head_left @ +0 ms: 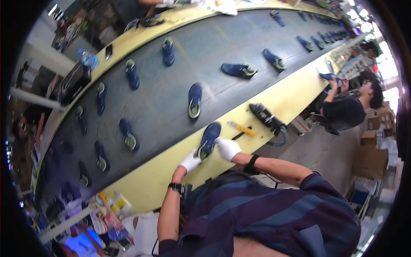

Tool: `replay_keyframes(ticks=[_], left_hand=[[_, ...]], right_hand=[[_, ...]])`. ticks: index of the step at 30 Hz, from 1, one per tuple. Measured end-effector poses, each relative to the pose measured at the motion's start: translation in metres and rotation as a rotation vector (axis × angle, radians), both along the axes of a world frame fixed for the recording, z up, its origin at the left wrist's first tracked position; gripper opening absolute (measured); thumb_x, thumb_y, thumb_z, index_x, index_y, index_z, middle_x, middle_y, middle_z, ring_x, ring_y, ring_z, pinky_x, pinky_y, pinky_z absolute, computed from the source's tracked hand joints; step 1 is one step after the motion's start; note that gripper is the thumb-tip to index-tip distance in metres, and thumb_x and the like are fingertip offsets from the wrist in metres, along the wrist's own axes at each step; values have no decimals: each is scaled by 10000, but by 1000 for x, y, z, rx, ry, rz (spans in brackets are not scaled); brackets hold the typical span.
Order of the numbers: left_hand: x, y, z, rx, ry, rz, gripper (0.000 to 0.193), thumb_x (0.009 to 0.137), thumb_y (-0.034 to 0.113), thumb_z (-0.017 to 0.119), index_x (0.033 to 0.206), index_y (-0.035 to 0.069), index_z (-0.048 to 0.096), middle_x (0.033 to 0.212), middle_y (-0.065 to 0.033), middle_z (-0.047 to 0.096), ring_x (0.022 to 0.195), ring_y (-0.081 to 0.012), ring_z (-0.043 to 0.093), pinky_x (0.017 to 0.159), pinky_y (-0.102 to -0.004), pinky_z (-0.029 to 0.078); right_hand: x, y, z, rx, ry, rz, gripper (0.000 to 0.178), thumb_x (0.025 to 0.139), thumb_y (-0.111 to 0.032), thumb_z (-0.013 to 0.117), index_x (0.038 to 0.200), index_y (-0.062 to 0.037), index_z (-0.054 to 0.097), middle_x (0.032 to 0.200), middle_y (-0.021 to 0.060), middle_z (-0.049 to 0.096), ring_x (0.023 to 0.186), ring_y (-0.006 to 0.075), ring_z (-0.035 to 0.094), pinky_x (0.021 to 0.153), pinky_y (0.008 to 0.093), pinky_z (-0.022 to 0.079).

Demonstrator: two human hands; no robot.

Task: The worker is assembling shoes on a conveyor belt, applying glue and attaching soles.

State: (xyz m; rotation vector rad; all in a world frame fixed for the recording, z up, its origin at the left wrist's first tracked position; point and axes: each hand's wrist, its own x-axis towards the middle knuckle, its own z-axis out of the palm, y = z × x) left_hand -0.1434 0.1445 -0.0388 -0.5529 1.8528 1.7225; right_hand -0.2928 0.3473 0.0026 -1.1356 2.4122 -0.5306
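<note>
A dark blue shoe (209, 136) with a pale green lining rests on the yellow ledge in front of me, toe pointing away. My left hand (191, 161), in a white glove, grips its heel end from the left. On the shoe's right side is my right hand (228, 149), also gloved in white, its fingers curled in near the shoe's opening. Whatever those right fingers hold is too small to make out. Just past my right hand lie a yellow-handled tool (242, 128) and a black hand tool (266, 116) with a hose or cord.
A dark conveyor belt (162, 98) carries several similar blue shoes beyond the yellow ledge (147, 184). At the right a co-worker (344, 109) handles another shoe. Cardboard boxes (371, 162) are stacked behind. Another person's gloved hands show at the top edge.
</note>
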Motion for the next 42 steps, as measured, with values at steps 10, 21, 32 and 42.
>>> replay_keyframes(ticks=[10,21,32,42], left_hand=[[-26,22,4,-69,-354,378,738,990,667,559,1158,-24,754,1114,-155,748,1039,-245,687,932,-373,525],[-6,18,120,77,368,420,589,1065,317,583,1526,-27,458,1429,-159,598,1320,-231,565,1150,-360,408],[2,25,199,133,414,547,571,1111,277,424,1584,-40,384,1494,-157,554,1353,-230,550,1165,-362,400],[29,34,168,639,85,644,665,1102,577,289,1279,25,615,1061,-165,713,872,-282,708,665,-413,593]], right_hand=[[29,-23,-27,220,-849,-448,247,927,-144,613,1018,40,751,847,182,776,683,269,769,632,362,635],[22,-13,114,70,-940,-161,262,942,-121,551,1147,-20,678,828,127,768,664,223,758,611,338,607],[17,-3,155,-57,-644,147,199,909,-117,594,1036,11,676,744,195,729,675,308,758,649,406,598],[18,10,172,-141,-679,208,206,937,-191,611,1074,-50,672,853,230,724,816,440,714,764,496,564]])
